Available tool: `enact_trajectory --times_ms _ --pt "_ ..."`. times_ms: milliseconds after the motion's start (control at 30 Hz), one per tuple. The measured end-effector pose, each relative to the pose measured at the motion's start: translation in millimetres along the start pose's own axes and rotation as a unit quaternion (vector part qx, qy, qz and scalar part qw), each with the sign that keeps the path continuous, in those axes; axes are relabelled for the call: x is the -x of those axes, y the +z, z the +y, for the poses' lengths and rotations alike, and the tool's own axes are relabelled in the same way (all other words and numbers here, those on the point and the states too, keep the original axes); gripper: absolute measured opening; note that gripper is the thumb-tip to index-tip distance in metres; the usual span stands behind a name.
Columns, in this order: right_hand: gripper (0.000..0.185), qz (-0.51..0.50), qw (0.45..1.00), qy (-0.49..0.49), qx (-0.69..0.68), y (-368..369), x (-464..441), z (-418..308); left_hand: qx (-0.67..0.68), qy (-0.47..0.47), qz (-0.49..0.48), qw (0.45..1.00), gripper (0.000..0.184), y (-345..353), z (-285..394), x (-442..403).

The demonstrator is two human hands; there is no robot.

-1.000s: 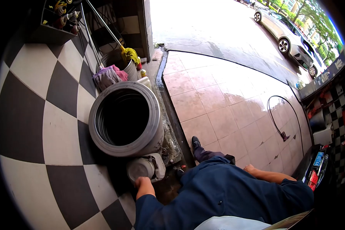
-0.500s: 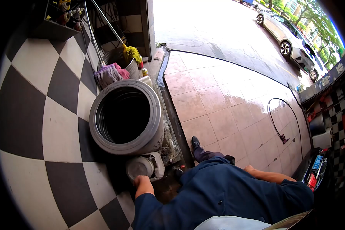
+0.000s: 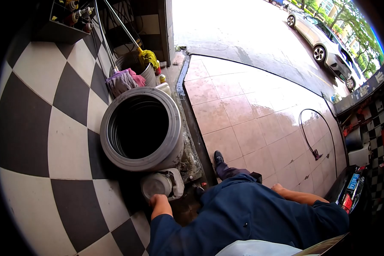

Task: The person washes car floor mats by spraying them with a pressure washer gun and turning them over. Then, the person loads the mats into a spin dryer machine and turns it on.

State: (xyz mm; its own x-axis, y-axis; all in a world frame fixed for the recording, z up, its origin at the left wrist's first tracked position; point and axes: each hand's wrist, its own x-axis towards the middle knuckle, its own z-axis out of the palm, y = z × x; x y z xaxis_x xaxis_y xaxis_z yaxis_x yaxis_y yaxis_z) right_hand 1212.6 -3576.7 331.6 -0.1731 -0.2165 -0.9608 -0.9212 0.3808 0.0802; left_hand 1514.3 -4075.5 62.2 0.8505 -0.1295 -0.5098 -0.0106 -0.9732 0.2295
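Note:
My left hand (image 3: 158,200) is at the near edge of a round, grey-topped container (image 3: 155,187), its fingers curled at the rim and partly hidden. A whitish plastic jug (image 3: 176,186) sits against the container's right side. Just beyond stands a large grey drum (image 3: 175,138) with a wide rim and a dark, ridged inside. Away to the right, my right hand (image 3: 278,188) hangs beside my body over the tiles, fingers curled in, with nothing visible in it.
Mops (image 3: 123,81) and a bucket (image 3: 148,77) with a yellow cloth (image 3: 148,58) stand behind the drum. A dark hose (image 3: 303,128) lies on the wet pink tiles (image 3: 226,136). A car's rear (image 3: 349,187) is at right; another car (image 3: 320,40) is outside.
The view has shifted very slightly. Both hands, the round container and the drum keep their places.

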Motion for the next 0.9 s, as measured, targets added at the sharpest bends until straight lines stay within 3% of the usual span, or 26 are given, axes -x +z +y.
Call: enact_trajectory --times_ms 900 --pt "0.030 0.010 1.000 0.016 -0.006 7.4 -5.1 -1.4 0.008 -0.011 0.002 1.000 0.038 -1.6 1.1 -2.8"
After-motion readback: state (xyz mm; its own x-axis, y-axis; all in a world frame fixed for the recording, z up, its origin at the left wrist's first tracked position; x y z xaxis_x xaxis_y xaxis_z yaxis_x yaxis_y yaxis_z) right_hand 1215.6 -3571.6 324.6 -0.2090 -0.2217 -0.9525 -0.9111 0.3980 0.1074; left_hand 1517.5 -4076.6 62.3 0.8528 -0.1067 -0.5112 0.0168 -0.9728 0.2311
